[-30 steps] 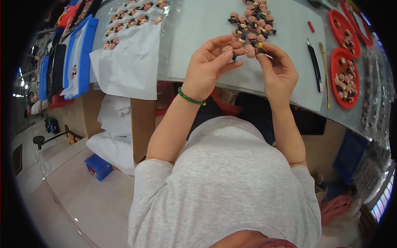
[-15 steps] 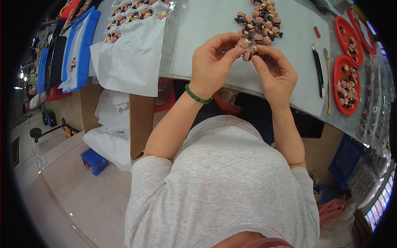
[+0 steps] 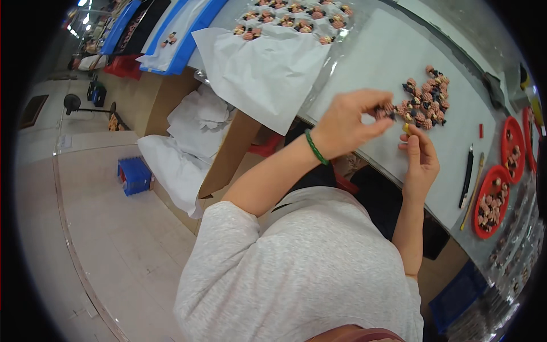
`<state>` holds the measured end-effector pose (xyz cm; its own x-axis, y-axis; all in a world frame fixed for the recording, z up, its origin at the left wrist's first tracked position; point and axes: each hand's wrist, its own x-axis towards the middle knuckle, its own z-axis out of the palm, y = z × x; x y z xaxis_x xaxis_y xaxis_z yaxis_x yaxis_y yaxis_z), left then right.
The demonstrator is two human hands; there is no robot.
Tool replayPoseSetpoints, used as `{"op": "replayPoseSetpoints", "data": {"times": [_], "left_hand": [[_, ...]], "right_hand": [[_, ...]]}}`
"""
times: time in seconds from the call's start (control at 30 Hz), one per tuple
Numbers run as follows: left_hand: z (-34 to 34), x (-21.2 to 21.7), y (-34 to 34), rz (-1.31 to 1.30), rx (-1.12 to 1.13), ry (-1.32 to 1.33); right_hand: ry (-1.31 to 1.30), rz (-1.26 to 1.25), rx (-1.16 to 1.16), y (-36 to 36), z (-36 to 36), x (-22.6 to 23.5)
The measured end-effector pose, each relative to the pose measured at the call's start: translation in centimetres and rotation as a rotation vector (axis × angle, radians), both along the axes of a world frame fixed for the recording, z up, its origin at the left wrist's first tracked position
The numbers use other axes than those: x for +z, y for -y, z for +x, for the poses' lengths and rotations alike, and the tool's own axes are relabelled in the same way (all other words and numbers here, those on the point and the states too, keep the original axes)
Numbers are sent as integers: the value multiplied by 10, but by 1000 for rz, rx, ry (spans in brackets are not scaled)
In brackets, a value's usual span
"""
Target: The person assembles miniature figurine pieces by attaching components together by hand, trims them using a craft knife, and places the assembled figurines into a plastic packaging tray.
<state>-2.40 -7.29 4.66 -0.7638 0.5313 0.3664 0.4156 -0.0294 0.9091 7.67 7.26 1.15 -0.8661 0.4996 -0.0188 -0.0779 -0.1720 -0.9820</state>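
The left hand (image 3: 348, 122) pinches a pink-and-black figurine (image 3: 386, 112); the right hand (image 3: 420, 155), curled near the figurine pile (image 3: 428, 100), has something yellow (image 3: 407, 129) at its fingertips, grip unclear

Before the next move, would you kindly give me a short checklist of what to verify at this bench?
1. Left hand has its figurine between thumb and fingers: ok.
2. Right hand has the small yellow piece at its fingertips: ok.
3. Figurine pile on the bench, just beyond the hands: ok.
4. Black-handled craft knife lying apart from both hands: ok, to the right of them beside the thin brush.
5. Nearer red plate holding figurines: ok.
6. Held figurine free of flaws: cannot tell, too small and partly covered by fingers.
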Motion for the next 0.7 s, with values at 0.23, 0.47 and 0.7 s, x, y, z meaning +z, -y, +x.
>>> {"op": "replayPoseSetpoints", "data": {"times": [0.23, 0.47, 0.7], "left_hand": [[-124, 21, 96, -417, 693, -423], [-153, -6, 103, -1005, 641, -467], [-143, -24, 82, -1159, 629, -372]], "right_hand": [[-8, 307, -42, 4, 5, -15], [-23, 346, -11, 3, 0, -17], [-11, 341, 3, -1, 9, -20]]}}
